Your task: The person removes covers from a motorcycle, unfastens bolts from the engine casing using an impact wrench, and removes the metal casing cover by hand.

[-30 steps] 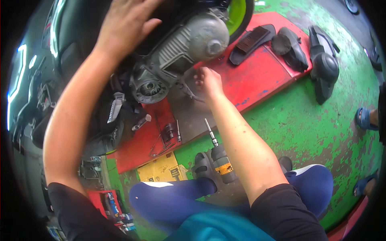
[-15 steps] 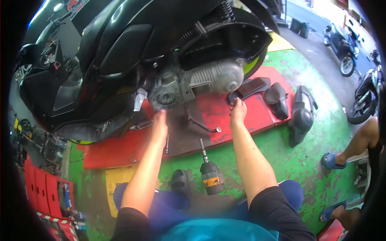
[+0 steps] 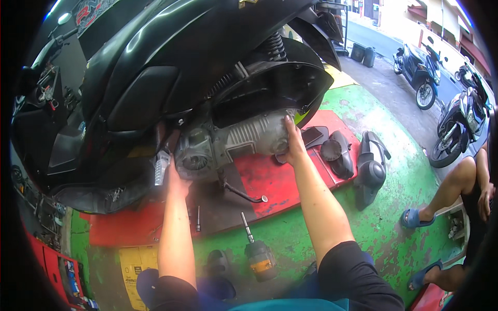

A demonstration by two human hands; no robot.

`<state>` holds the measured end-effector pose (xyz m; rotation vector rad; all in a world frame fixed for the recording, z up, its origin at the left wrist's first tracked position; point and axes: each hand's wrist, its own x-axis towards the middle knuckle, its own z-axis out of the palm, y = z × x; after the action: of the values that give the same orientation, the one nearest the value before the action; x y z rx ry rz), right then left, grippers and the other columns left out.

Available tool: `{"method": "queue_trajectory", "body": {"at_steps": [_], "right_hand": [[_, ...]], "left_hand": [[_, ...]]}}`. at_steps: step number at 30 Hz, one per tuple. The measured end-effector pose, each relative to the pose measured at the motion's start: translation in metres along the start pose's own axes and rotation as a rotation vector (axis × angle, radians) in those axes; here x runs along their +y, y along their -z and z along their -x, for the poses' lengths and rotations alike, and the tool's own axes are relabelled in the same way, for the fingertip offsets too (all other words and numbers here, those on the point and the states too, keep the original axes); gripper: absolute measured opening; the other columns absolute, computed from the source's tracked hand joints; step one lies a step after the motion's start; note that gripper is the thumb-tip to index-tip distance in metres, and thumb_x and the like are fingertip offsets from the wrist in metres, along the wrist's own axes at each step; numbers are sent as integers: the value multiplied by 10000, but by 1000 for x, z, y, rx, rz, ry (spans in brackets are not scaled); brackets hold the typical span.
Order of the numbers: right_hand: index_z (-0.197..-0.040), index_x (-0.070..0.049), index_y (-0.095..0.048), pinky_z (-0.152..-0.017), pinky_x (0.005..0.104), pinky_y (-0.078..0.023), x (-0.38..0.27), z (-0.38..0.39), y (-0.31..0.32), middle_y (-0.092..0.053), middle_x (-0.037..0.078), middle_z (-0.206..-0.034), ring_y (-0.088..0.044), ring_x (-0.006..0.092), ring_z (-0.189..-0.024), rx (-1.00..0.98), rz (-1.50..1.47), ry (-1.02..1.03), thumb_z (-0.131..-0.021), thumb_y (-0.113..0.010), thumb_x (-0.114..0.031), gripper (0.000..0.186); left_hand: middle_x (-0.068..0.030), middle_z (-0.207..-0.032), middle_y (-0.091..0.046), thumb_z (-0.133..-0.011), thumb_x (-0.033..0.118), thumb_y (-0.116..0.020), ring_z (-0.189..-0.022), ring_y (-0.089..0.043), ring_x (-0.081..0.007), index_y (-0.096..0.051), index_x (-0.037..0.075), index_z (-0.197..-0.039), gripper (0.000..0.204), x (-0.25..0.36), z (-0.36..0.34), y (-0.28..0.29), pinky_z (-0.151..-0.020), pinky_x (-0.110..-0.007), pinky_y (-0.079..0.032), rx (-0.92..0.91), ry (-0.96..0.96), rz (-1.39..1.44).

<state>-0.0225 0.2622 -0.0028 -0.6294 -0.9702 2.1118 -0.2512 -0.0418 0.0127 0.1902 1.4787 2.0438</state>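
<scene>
A black scooter [image 3: 145,93] fills the upper left, its grey metal crankcase cover [image 3: 244,136] facing me, with ribs along it and a round vented section at the left. My left hand [image 3: 177,180] grips the front end of this cover, just beside the metal footpeg [image 3: 160,168]; its fingers are partly hidden. At the rear end, my right hand [image 3: 294,142] is wrapped around the cover's rounded edge, thumb side up. From under the cover a kick lever [image 3: 241,192] points down toward me. Whether the cover is seated or loose, I cannot tell.
An impact driver with a long socket [image 3: 259,259] stands in front of my knees. On the red platform [image 3: 290,189] lie a socket extension [image 3: 198,218] and black plastic covers [image 3: 338,154]. Another dark cover [image 3: 371,168] rests on the green floor. A person in blue sandals [image 3: 418,217] sits at right.
Both hands have moved from in front of the crankcase cover onto its two ends, the left one going left and down. My view has shifted, showing more of the street.
</scene>
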Motion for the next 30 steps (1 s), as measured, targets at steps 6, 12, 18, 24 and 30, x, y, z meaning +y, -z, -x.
{"method": "queue_trajectory", "body": {"at_steps": [6, 12, 18, 24, 30], "right_hand": [[-1442, -81, -388, -942, 592, -503, 6, 10, -18, -500, 145, -1363, -543, 331, -1235, 86, -115, 14, -873, -707, -527, 790], [-1436, -69, -390, -925, 581, -514, 4, 9, -14, -502, 156, -1346, -554, 316, -1205, 79, -105, 65, -876, -705, -522, 787], [-1421, -78, -416, -911, 616, -485, 12, 22, -38, -502, 167, -1347, -534, 367, -1224, 84, 26, 41, -883, -648, -602, 786], [-1378, -102, -505, -1000, 614, -341, -8, 15, 35, -591, 156, -1265, -549, 334, -1188, 95, 125, -62, -790, -520, -842, 945], [-1218, -76, -593, -731, 394, -457, 43, 18, 92, -649, 78, -1045, -614, 201, -871, 662, 56, 131, -974, -482, -532, 529]], "left_hand": [[-65, -1477, -513, -935, 722, -444, -1370, -465, -283, -485, 168, -1453, 759, 7, -3, 18, -1098, -511, -390, -109, -40, -52], [-81, -1486, -497, -936, 724, -442, -1383, -444, -279, -459, 164, -1473, 776, 1, -1, 15, -1128, -498, -343, -15, -50, -35], [-102, -1650, -247, -845, 846, -398, -1528, -151, -360, -248, 161, -1591, 1023, 3, -26, 102, -1176, -660, -31, -1253, 539, 1005], [-198, -1667, -78, -826, 870, -390, -1505, -89, -493, -34, 199, -1619, 1098, -21, 40, -8, -1152, -697, -48, 206, 22, -60], [-282, -1639, -39, -812, 891, -410, -1451, -238, -523, 45, 188, -1614, 1159, -22, 108, -21, -1095, -722, -237, 21, 271, -574]]}}
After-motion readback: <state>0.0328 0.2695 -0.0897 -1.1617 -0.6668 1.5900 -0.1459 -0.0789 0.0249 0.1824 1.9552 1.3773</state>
